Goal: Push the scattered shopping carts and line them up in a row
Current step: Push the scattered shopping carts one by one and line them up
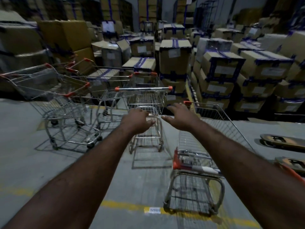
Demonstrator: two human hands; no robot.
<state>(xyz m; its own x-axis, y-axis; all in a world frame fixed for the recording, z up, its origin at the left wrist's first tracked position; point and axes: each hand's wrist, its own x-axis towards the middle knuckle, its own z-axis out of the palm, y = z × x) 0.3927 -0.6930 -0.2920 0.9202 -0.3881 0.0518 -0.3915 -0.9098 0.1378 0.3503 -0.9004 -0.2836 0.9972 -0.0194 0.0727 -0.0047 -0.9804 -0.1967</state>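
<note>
A: What are the hands doing?

B: Both are stretched out in front, empty. The left hand (137, 122) has loosely curled fingers, the right hand (179, 117) is spread flat with the palm down. Neither touches anything.

A: And the target?

B: The silver wire shopping cart with orange corner caps (146, 98) stands straight ahead, just beyond the fingertips. Its chrome handle bar with orange end caps (143, 88) runs crosswise a little above and past both hands, facing the person.

A: Others?

B: Below the right forearm, nearer the person, a second wire cart with an orange-and-grey handle (196, 166) stands apart from the first. Off to the left of the left hand, a cluster of tilted wire carts with orange trim (66, 90) sits at mixed angles, some touching. Taped brown cardboard boxes (222, 66) are stacked behind them all.

A: How will it handle?

B: Probably light and rigid when empty, rolling freely on the grey concrete floor (41, 171); the casters may swerve. I'd take the bar with both hands set wide, near the end caps, for steering.
</note>
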